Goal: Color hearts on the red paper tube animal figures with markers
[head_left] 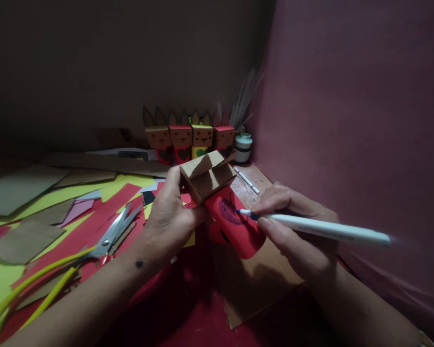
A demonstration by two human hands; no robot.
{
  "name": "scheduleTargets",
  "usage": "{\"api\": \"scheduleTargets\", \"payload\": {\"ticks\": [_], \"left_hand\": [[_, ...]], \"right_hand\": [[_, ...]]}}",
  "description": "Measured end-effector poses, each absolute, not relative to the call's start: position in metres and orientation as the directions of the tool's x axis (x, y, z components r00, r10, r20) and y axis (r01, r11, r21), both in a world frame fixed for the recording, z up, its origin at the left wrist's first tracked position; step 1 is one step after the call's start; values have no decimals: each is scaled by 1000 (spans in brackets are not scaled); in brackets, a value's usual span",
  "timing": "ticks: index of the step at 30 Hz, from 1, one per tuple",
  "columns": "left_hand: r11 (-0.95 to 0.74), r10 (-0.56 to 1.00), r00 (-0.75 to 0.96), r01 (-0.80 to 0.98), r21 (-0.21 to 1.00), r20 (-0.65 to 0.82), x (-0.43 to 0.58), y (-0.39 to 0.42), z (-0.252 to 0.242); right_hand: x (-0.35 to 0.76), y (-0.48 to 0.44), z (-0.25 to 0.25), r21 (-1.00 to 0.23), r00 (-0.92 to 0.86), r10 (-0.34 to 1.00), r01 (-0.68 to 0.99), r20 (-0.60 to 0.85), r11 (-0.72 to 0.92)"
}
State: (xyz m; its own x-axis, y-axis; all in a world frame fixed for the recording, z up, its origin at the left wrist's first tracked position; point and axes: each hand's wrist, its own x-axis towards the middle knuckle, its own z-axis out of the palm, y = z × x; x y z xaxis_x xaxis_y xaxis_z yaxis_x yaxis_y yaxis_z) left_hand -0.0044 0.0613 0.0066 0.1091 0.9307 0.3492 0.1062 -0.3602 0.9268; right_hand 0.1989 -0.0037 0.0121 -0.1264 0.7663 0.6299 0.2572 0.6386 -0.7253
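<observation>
My left hand (173, 207) grips a small cardboard figure by its box-shaped cardboard head (211, 180), which has two pointed ear-like pieces. Below the head is the figure's red paper body (244, 241), tilted toward me. A dark scribbled shape (231, 212) marks the red paper. Between the thumb and fingers of my right hand (296, 226) is a white marker pen (329, 229), its blue tip touching or very close to the scribble. Under the figure lies a flat piece of cardboard (253, 294).
Yellow-handled scissors (104, 243) lie open on coloured paper scraps at the left. Several finished-looking box-headed figures (181, 137) stand in a row at the back, beside a pale jar (243, 147). A white pen (246, 180) lies near them. A pinkish wall (365, 120) rises at right.
</observation>
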Motion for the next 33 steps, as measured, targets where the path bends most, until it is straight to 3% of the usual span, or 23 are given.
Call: {"api": "scheduleTargets", "payload": {"ticks": [33], "left_hand": [[-369,929,100,152,917,357,-4,59,10]], "right_hand": [[200,-5,13,-682,-139,738,300,660,667]]}}
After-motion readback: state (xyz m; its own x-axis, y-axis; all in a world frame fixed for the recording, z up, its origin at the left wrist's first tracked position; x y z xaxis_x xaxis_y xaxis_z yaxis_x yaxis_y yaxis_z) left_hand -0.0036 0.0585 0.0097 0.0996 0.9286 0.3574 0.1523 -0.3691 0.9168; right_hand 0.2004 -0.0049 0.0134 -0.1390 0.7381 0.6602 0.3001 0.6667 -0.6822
